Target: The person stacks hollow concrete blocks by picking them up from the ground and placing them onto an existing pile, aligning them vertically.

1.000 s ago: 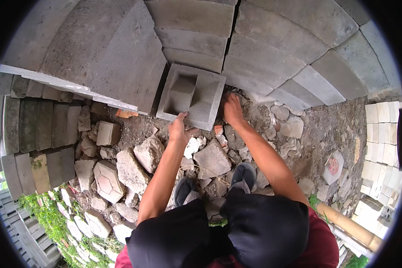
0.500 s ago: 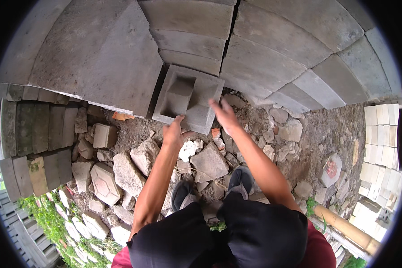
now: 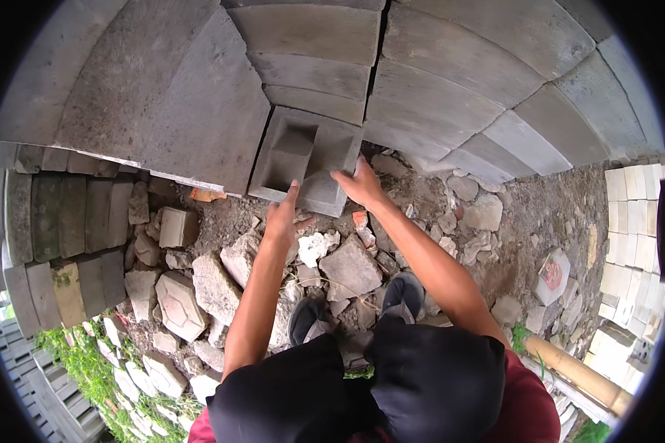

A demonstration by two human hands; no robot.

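Observation:
A grey hollow concrete block (image 3: pixel 325 196) with two cavities, open side up, stands at the foot of a stack of similar blocks. My left hand (image 3: pixel 282 218) is at its near wall, with a finger reaching up over the rim toward the middle web and the thumb spread outside, below the wall. My right hand (image 3: pixel 360 184) grips the right wall, thumb over the right-hand cavity and the other fingers on the outer side, partly hidden.
Stacked concrete blocks (image 3: pixel 443 81) rise ahead and to the right, with a large slab-like face (image 3: pixel 170 96) on the left. Broken concrete rubble (image 3: pixel 351 267) lies around my shoes (image 3: pixel 403 297). A bamboo pole (image 3: pixel 576 373) lies at the lower right, and pale blocks (image 3: pixel 632 240) stand at far right.
The hollow block has shifted slightly left, against the slab-like face. My right hand has moved left onto its right wall; my left hand stays at the near wall.

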